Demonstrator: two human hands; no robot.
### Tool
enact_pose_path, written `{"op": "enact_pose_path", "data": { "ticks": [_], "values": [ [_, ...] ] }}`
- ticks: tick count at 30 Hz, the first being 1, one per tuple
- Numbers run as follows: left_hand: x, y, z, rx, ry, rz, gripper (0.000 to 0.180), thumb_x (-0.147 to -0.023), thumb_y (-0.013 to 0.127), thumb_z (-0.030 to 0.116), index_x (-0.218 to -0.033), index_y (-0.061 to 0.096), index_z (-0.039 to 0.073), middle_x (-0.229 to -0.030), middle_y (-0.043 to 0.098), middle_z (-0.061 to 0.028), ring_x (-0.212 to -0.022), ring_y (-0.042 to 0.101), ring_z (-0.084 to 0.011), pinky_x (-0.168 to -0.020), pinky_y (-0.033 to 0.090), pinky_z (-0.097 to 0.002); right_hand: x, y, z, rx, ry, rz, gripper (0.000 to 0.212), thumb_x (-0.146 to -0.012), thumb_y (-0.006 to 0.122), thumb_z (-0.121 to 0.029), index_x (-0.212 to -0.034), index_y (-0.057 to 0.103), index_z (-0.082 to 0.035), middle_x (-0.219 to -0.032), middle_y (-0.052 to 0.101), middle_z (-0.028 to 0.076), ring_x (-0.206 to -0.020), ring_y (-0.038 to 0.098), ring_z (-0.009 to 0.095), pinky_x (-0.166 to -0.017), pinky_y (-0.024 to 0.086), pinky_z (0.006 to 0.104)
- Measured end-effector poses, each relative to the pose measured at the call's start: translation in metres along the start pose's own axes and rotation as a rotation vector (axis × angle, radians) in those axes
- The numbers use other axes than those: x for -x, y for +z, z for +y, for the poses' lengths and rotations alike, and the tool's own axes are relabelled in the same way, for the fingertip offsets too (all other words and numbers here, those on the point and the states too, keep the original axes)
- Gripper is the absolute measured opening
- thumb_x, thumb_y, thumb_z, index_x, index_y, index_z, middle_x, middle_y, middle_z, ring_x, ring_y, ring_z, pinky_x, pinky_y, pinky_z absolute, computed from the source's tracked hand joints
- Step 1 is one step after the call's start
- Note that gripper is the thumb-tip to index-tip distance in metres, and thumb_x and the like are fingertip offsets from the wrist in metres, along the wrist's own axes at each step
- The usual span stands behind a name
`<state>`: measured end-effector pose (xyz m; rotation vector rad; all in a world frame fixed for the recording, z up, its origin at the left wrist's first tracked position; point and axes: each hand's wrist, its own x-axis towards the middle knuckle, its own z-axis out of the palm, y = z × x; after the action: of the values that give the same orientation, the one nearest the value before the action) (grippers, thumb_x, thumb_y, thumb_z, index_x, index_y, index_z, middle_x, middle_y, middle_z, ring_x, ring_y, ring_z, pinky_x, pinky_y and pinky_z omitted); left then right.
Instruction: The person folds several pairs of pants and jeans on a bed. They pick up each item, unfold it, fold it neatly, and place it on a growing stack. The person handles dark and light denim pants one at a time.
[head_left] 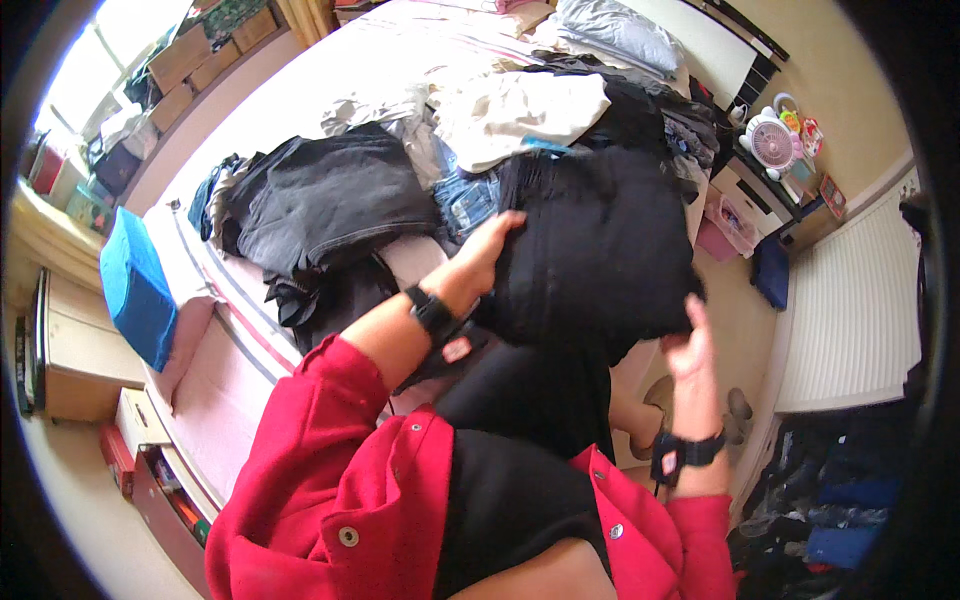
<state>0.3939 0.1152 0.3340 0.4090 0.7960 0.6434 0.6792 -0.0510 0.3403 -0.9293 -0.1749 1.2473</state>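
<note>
A folded black garment point(600, 250) is held out over the edge of the bed between both hands. My left hand point(482, 258) is closed on its left side, and my right hand point(692, 345) grips its lower right corner. The fingers of both hands are partly hidden by the dark cloth. To the left lies a stack of folded dark grey clothes point(335, 200), with more black cloth point(345, 300) beneath it. Just behind the held garment are blue denim point(470, 205) and a crumpled white garment point(520, 112).
The bed point(290, 105) spreads ahead, with grey bedding point(620, 38) at its far end. A blue fabric box point(138, 288) sits at its left edge. On the right stand a small pink fan point(770, 142), a pink bin point(728, 228) and a pile of dark clothes point(820, 490).
</note>
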Motion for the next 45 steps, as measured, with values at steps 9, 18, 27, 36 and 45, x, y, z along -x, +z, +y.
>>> {"op": "enact_pose_path", "data": {
  "ticks": [9, 18, 27, 36, 45],
  "values": [
    [-0.009, -0.039, -0.047, -0.011, -0.147, -0.026, 0.033, -0.087, 0.055, 0.018, -0.114, 0.054, 0.0, -0.109, 0.062, -0.0148, -0.095, 0.063, -0.0274, -0.08, 0.053, -0.0412, -0.032, -0.081, -0.001, 0.408, 0.288, -0.306, 0.07, -0.069, 0.078, -0.028, -0.128, 0.045, -0.008, -0.121, 0.055, 0.004, -0.113, 0.051, 0.023, -0.094, 0.043, 0.04],
    [0.055, -0.038, -0.022, -0.277, 0.34, -0.222, 0.048, -0.085, 0.056, 0.005, -0.13, 0.04, 0.005, -0.116, 0.055, -0.0107, -0.099, 0.057, -0.0227, -0.088, 0.047, -0.0367, -0.014, 0.015, -0.005, 0.882, 0.061, -0.435, 0.085, -0.067, 0.077, -0.013, -0.136, 0.03, 0.002, -0.132, 0.044, 0.012, -0.121, 0.042, 0.024, -0.104, 0.03, 0.0341],
    [0.259, -0.157, 0.052, -0.225, 0.623, 0.436, 0.046, -0.079, 0.06, 0.004, -0.123, 0.048, 0.001, -0.107, 0.06, -0.0122, -0.087, 0.062, -0.0203, -0.074, 0.053, -0.0309, 0.055, 0.212, 0.101, 0.968, -0.134, -0.863, 0.083, -0.068, 0.075, -0.011, -0.138, 0.031, -0.001, -0.134, 0.043, 0.011, -0.121, 0.042, 0.025, -0.104, 0.029, 0.0323],
    [0.448, -0.416, 0.013, -0.082, 0.726, 0.586, 0.049, -0.086, 0.058, 0.012, -0.132, 0.04, 0.007, -0.122, 0.054, -0.0089, -0.105, 0.056, -0.0242, -0.091, 0.046, -0.0374, 0.068, 0.255, 0.211, 0.988, 0.626, -1.081, 0.06, -0.079, 0.065, -0.006, -0.134, 0.04, -0.01, -0.109, 0.059, 0.013, -0.088, 0.063, 0.018, -0.071, 0.052, 0.0271],
    [0.435, -0.563, -0.102, 0.035, 0.459, 1.271, 0.049, -0.087, 0.06, 0.017, -0.13, 0.037, 0.01, -0.109, 0.058, -0.0138, -0.087, 0.061, -0.0296, -0.075, 0.051, -0.0473, 0.03, 0.184, 0.199, 1.005, 0.654, -0.73, 0.049, -0.083, 0.062, -0.008, -0.129, 0.043, -0.006, -0.103, 0.061, 0.011, -0.079, 0.062, 0.014, -0.066, 0.051, 0.0227]
  ]
}}
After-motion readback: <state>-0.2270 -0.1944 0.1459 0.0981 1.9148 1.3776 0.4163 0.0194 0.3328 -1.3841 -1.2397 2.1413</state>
